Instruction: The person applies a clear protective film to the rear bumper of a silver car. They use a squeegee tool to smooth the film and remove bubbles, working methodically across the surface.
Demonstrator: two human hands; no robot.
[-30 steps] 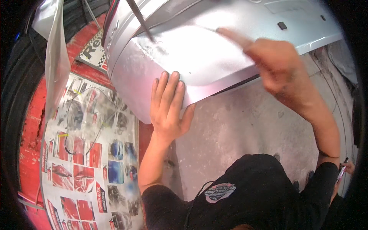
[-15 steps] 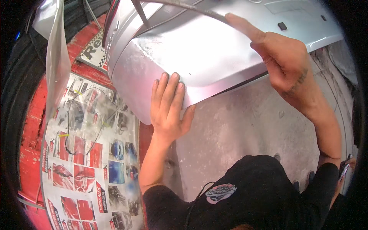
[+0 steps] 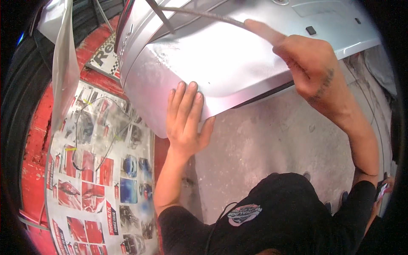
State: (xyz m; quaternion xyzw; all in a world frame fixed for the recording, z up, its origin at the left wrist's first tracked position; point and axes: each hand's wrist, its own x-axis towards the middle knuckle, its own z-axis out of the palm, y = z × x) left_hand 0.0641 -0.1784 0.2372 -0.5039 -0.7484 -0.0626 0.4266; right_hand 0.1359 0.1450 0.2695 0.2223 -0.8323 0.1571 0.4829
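My left hand (image 3: 185, 123) lies flat on the lower corner of a silver car body panel (image 3: 250, 63), fingers stretched out and slightly apart. My right hand (image 3: 308, 66) is wrapped round the thin metal handle of a hammer (image 3: 204, 16), index finger laid along it. The hammer's long, narrow head reaches over the panel's upper left part, near a rough, scuffed patch (image 3: 163, 57). I cannot tell whether the head's tip touches the panel. A small dark speck sits on the bright surface above my left fingertips.
A small black block (image 3: 311, 30) rests on the panel at the upper right. On the left lies a printed sheet (image 3: 85, 136) with a thin loop of wire on it. Translucent sheeting (image 3: 66, 76) hangs beside it. Another person's hand (image 3: 386, 187) shows at the right edge.
The hammer head has swung down and a little right over the panel. My right hand has shifted slightly left. My left hand has stayed almost in place.
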